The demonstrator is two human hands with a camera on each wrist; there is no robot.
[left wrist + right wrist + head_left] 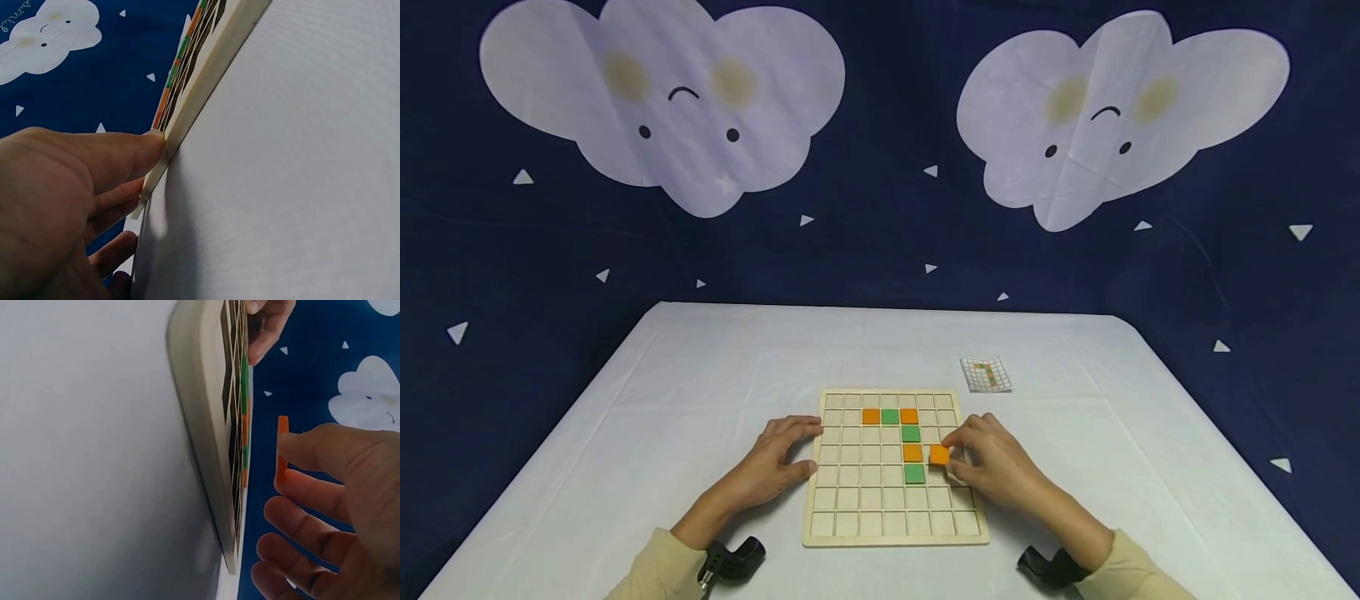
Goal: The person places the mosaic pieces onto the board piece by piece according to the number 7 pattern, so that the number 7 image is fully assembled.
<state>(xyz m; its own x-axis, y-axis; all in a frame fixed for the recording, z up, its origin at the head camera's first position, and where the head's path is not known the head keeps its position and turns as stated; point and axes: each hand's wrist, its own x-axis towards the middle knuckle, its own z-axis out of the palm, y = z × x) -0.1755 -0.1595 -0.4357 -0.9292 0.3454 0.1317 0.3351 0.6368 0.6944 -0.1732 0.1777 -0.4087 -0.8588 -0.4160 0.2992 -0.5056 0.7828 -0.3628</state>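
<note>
A wooden grid board (857,523) lies on the white table. Orange and green square tiles sit in its cells: a row of three near the top, then a column running down from the row's right end, with a green tile (914,474) lowest. Between thumb and index finger, my right hand (1000,462) pinches an orange square tile (939,455) above the board, right of the column. The right wrist view shows this tile (283,450) on edge, apart from the board. My left hand (767,462) rests against the board's left edge, its thumb (134,156) and fingertips touching it.
Behind the board, to the right, a small card (987,375) carries a printed grid with orange and green squares. A dark blue backdrop with clouds (662,100) and small white triangles hangs behind the white table (625,467). Black wrist devices (733,562) sit near both sleeves.
</note>
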